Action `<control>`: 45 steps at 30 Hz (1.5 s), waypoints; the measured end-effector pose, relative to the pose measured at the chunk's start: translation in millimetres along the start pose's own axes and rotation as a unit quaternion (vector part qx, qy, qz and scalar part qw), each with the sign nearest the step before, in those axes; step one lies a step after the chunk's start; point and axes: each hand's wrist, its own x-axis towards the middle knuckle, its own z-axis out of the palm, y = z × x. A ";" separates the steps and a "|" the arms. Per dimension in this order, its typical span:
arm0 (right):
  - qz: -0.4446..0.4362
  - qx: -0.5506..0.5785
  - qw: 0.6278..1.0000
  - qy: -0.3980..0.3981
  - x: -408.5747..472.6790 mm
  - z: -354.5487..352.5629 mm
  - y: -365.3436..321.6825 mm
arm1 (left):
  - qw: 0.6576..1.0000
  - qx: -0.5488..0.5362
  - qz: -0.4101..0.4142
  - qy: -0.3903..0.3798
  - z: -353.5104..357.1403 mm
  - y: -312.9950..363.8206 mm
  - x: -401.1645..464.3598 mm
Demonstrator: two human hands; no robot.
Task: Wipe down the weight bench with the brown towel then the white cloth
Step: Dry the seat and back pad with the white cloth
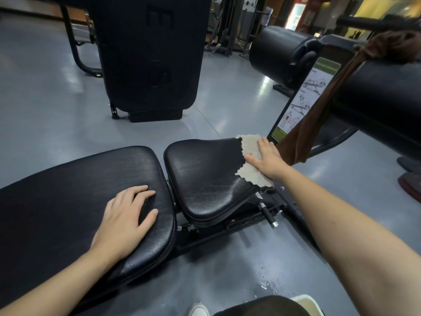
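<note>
Grey polished floor (45, 106) spreads under everything, wet with a few droplets just this side of the weight bench (79, 190). Nearest the camera, a white shoe toe (198, 310) and a pale bin rim (307, 301) sit at the bottom edge.

On the bench's long back pad, the left hand (126, 221) lies flat, fingers spread and grasping nothing. Beyond the gap, on the bench's tilted seat pad (205, 179), the right hand (266, 159) presses palm-down on the white cloth (250, 144), fingers extended rather than clenched; the cloth, with a zigzag edge, covers the seat's far right corner. Below the seat a chrome-tipped adjustment pin (268, 216) sticks out of the frame.

Just beyond the right hand, the brown towel (316, 124) hangs from a black roller pad (382, 92), its lower end near the cloth but apart from it. Behind the towel an instruction placard (305, 96) shows exercise drawings under green bands; its writing is too small to read. Farther beyond the bench stands a tall black machine shroud (152, 53).
</note>
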 end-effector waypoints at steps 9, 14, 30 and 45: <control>0.167 0.066 0.978 0.103 -12.1 18.9 -19.5 | 1.000 0.001 0.001 0.003 1.5 -1.4 0.4; 0.163 0.103 0.970 0.149 -34.5 38.6 -28.0 | 1.000 0.014 0.002 0.007 2.7 -0.8 -0.2; -0.051 -0.013 0.993 0.104 -122.4 86.8 -95.4 | 0.999 0.031 -0.008 -0.006 0.5 3.7 0.4; -0.177 0.239 0.954 -0.042 -155.0 111.9 -203.5 | 1.000 -0.021 0.013 0.002 -5.0 2.9 -1.6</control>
